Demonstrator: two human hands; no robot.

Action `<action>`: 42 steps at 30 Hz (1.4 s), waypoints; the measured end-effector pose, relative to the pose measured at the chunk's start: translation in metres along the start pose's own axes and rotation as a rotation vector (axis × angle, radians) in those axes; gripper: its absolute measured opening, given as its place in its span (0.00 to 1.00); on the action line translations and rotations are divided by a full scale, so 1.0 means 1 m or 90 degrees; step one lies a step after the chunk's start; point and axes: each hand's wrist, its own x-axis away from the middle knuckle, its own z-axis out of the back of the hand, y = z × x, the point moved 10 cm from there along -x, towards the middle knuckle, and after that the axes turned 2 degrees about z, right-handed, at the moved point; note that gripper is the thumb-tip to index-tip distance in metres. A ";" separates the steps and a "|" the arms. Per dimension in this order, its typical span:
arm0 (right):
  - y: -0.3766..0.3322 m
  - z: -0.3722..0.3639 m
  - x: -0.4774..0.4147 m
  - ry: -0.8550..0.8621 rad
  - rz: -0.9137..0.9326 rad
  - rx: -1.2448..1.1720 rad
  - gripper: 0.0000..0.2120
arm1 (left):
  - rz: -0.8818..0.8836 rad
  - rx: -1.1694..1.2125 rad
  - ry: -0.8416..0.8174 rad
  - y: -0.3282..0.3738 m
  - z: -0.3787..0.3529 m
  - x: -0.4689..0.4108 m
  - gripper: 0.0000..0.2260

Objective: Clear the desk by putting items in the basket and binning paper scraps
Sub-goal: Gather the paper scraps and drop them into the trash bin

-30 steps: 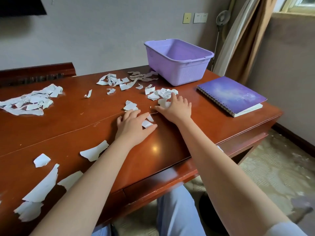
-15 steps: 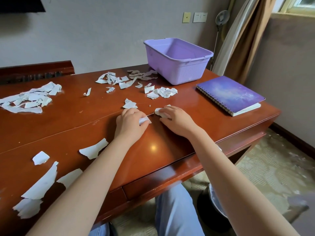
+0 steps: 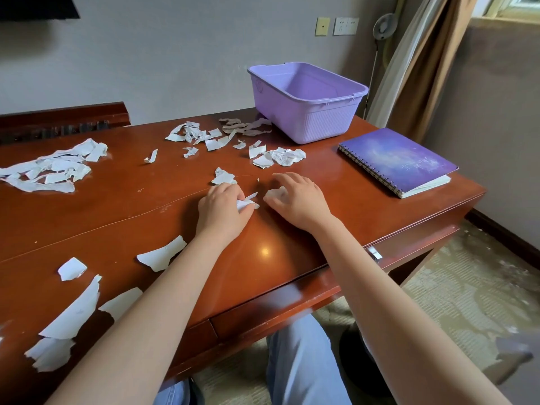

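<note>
Both hands rest on the middle of the bench (image 3: pixel 87 217), close together but apart. The left hand (image 3: pixel 223 207) is curled shut around a few white scraps (image 3: pixel 248 201), whose torn ends poke out past the thumb. The right hand (image 3: pixel 298 197) lies with fingers bent and spread over another small scrap (image 3: pixel 273 194), touching it; whether it truly grips it I cannot tell.

One scrap lies just beyond the left hand (image 3: pixel 223 177). Further back a crumpled cluster (image 3: pixel 280 157) sits near the basket (image 3: pixel 315 118), with more bits (image 3: pixel 201 135) strewn to its left. A long heap (image 3: pixel 49 168) lies at the far left, and larger torn pieces (image 3: pixel 73 311) sit along the near left edge.

The purple basket stands at the back right of the bench. A spiral notebook (image 3: pixel 397 159) lies closed to its right, near the bench edge
</note>
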 end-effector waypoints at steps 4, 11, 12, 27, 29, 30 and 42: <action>-0.005 0.006 -0.001 0.038 0.018 0.064 0.17 | 0.002 0.005 -0.004 0.000 0.000 -0.001 0.11; -0.005 0.012 0.004 0.054 -0.001 0.045 0.09 | -0.003 0.048 -0.011 0.003 0.001 0.003 0.08; -0.006 0.012 0.005 0.053 -0.005 0.033 0.09 | -0.003 0.059 -0.013 0.004 0.002 0.004 0.07; 0.012 0.038 0.015 0.188 -0.123 -0.039 0.14 | 0.057 0.124 -0.006 0.009 0.006 -0.014 0.03; 0.020 0.039 0.016 0.199 -0.158 -0.069 0.14 | 0.070 0.091 -0.037 0.014 -0.001 -0.022 0.10; 0.023 0.039 0.016 0.198 -0.171 -0.077 0.14 | 0.069 0.063 -0.051 0.016 -0.005 -0.025 0.13; 0.037 0.037 0.016 0.222 -0.219 -0.158 0.14 | 0.008 -0.119 -0.043 0.027 -0.025 -0.028 0.17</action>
